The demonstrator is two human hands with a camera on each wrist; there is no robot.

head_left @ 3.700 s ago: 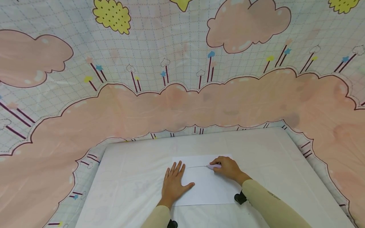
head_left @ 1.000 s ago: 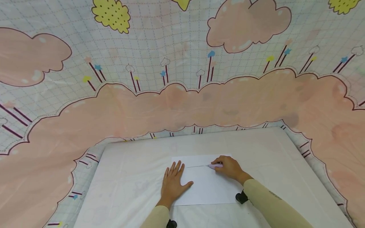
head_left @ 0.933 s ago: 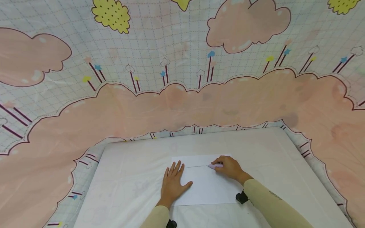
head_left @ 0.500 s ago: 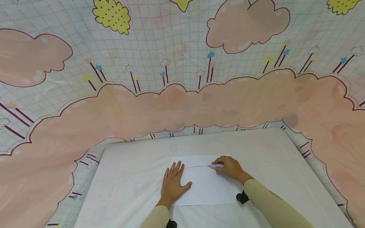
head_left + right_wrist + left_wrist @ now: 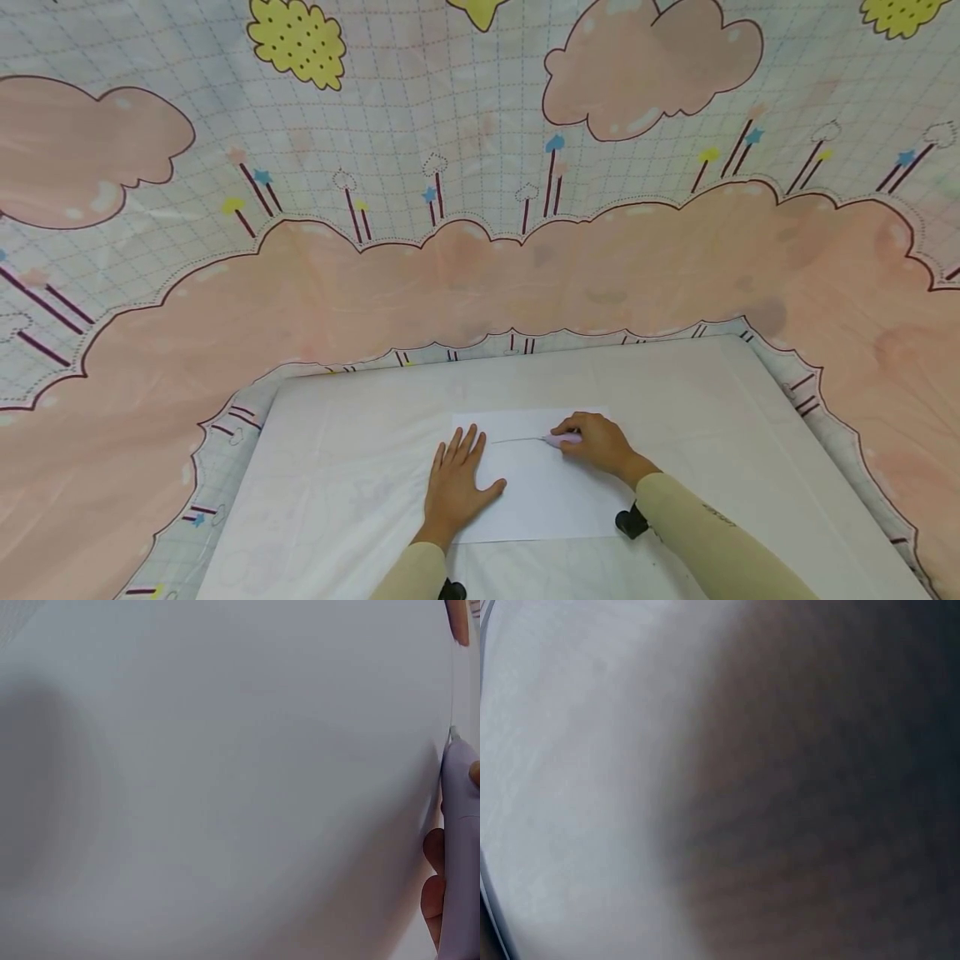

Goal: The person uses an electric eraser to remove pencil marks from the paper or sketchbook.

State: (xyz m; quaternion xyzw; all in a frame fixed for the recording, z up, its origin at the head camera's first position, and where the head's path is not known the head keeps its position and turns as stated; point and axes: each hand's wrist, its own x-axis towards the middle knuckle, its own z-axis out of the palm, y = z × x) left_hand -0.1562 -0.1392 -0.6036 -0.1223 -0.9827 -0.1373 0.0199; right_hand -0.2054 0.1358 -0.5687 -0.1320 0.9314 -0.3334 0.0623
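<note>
A sheet of white paper (image 5: 551,504) lies on the white-covered table. My left hand (image 5: 453,487) rests flat on its left part, fingers spread and thumb out to the right. My right hand (image 5: 602,446) grips a lilac utility knife (image 5: 562,438) over the upper right of the sheet, its tip pointing left. A thin dark line (image 5: 517,440) runs from near the left fingertips to that tip. In the right wrist view the knife's small metal tip (image 5: 453,733) meets the paper at the line. The left wrist view is mostly blurred skin beside white.
The white table (image 5: 337,467) extends around the paper on all sides. Behind and beside it hangs a peach and pale grid cloth (image 5: 480,283) with clouds and stars. A black wrist device (image 5: 632,522) sits by the right sleeve.
Over the last half second my right hand has shifted slightly left with the knife, its tip still at the line's right end. My left hand stays in place on the paper.
</note>
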